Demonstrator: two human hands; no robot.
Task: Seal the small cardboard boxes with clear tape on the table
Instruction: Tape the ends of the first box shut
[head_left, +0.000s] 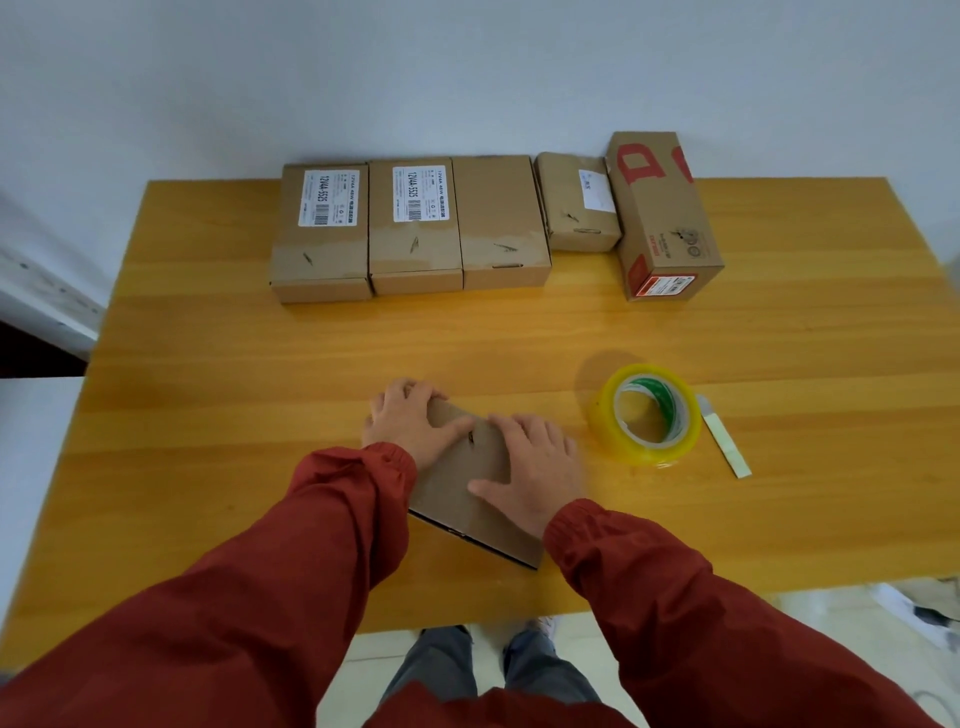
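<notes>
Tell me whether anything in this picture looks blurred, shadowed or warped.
Head view: the right hand's fingers on the plain brown cardboard box look slightly smeared; the yellowish clear tape roll throws a soft shadow up-left on the orange wooden table; the red sleeves balloon toward the bottom corners, a wide-angle stretch; lighting looks even.

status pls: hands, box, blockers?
Left hand grips far corner of box; right hand flat on top. Box closed, lying askew. Tape roll idle at right, nothing in the way.
</notes>
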